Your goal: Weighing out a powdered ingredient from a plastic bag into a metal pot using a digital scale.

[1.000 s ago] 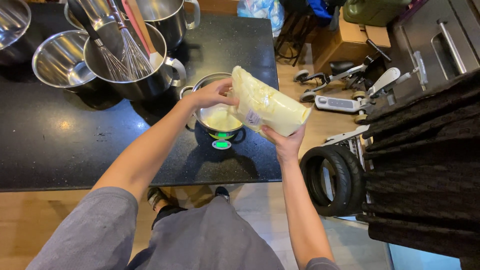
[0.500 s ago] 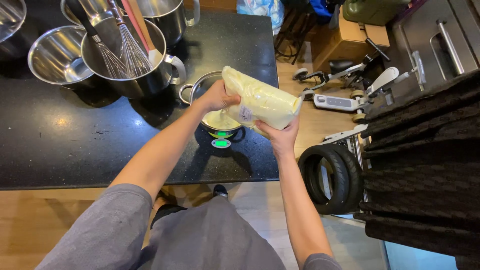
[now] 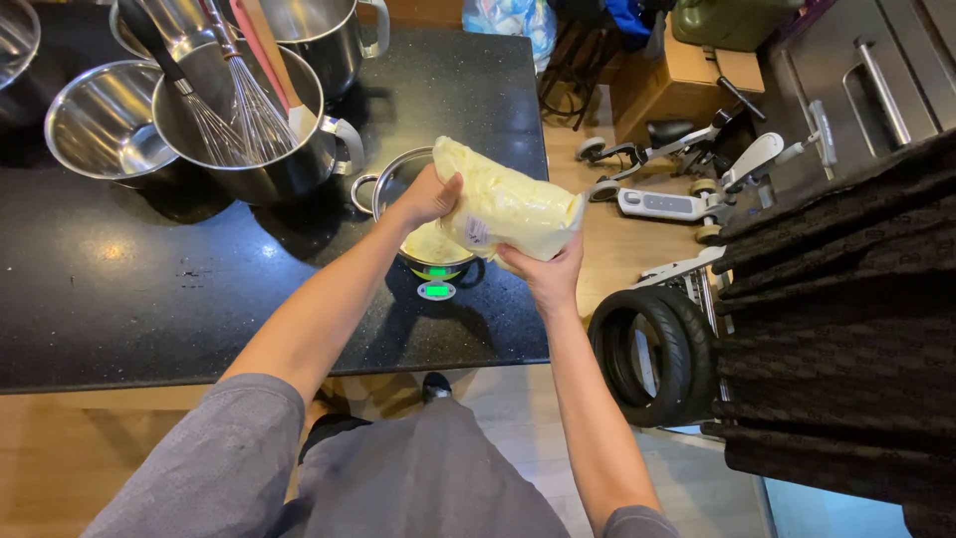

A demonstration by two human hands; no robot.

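Both hands gripped a pale yellow bag tilted over a small pot on a scale. Left hand clasped its far-left end, fingers curled around it; right hand cupped the near side from below. On the black counter, left of the pot, a larger pot held 1 whisk, with a steel bowl beside it.

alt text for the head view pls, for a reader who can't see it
Both hands, left hand and right hand, hold a pale yellow bag tilted over a small steel pot on a scale, on a black counter. A bigger pot with a whisk stands to the left.
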